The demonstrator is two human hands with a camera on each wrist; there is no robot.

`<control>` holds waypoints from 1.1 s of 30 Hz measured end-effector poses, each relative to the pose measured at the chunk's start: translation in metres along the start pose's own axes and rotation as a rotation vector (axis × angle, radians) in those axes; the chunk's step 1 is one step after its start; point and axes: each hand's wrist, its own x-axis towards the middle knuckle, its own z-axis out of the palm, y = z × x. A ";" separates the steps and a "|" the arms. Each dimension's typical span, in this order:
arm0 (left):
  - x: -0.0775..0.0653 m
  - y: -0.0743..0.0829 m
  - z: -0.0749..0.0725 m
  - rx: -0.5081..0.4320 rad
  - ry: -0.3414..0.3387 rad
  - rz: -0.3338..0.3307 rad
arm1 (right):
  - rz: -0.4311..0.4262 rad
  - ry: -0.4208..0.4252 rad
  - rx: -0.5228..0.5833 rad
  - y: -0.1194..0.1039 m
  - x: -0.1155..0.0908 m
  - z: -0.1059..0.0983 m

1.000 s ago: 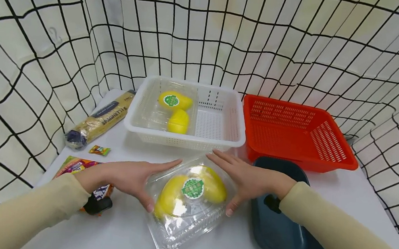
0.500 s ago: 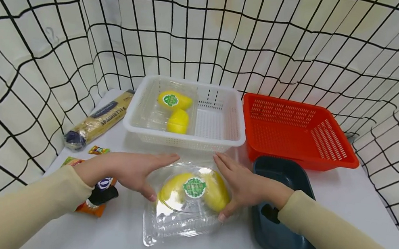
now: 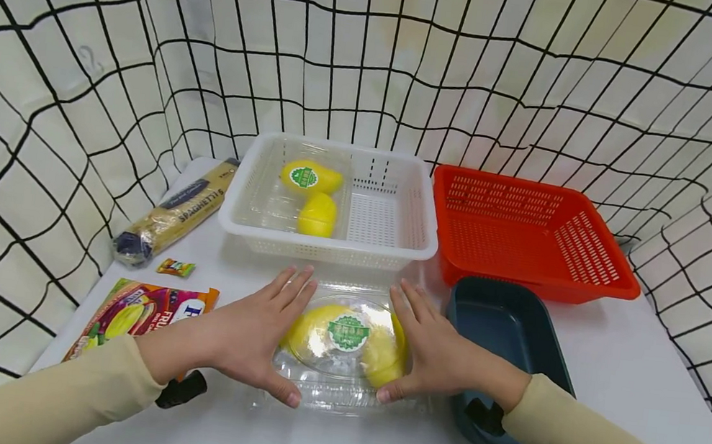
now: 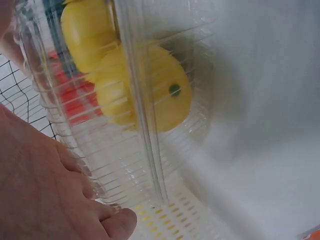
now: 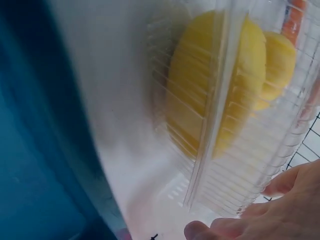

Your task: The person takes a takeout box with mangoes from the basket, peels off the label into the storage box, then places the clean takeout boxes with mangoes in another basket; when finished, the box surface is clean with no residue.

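Observation:
A clear plastic clamshell box [image 3: 337, 397] with yellow mango-like fruits [image 3: 315, 330] inside lies on the white table in front of me. A green and white sticker [image 3: 348, 332] shows on its lid. My left hand [image 3: 253, 331] lies along the box's left side, fingers straight and pointing forward, thumb at the near left corner. On the opposite side, my right hand [image 3: 447, 351] rests with spread, straight fingers and its thumb near the front edge. In both wrist views the fingertips of the left hand [image 4: 55, 195] and right hand [image 5: 285, 210] are right at the ribbed wall.
Behind the box stands a white basket [image 3: 327, 248] holding another clear box with yellow fruits [image 3: 318, 212]. A red basket [image 3: 531, 287] and a dark blue tub [image 3: 508, 325] are on the right. Left lie a spaghetti packet [image 3: 181, 211], a small candy [image 3: 176, 267] and a colourful bag [image 3: 131, 314].
The box, slanted before, has turned to sit square to me, and the fruits have shifted inside it. My left hand has swung its fingers forward, uncovering the colourful bag and candy.

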 end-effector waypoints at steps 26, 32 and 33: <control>-0.001 -0.003 0.003 -0.012 -0.003 -0.001 | -0.299 -0.088 -0.164 -0.040 0.048 -0.022; -0.001 -0.003 0.004 -0.007 0.007 0.001 | -0.363 -0.060 -0.269 -0.042 0.055 -0.021; 0.000 -0.003 0.004 -0.009 0.006 0.000 | -0.361 -0.063 -0.272 -0.043 0.056 -0.021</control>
